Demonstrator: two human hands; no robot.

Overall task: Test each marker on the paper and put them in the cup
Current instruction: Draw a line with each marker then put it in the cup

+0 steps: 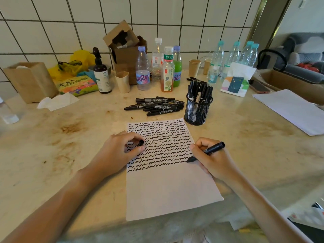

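A white sheet of paper [168, 192] lies in front of me, its upper half filled with rows of black squiggles. My right hand [209, 160] grips an uncapped black marker [213, 148] with its tip touching the paper's right edge. My left hand [121, 151] rests on the paper's left edge and pinches a black cap [141, 142]. A pile of black markers [156, 105] lies behind the paper. To the right of the pile stands a black mesh cup [197, 112] with several markers upright in it.
Bottles [168, 71], paper cups [123, 82], a brown pump bottle [101, 74], a cardboard box [125, 50] and a tissue pack [236, 81] line the back by the tiled wall. Another white sheet [291, 109] lies at the right. A wooden box [29, 81] and crumpled tissue [56, 101] sit at the left.
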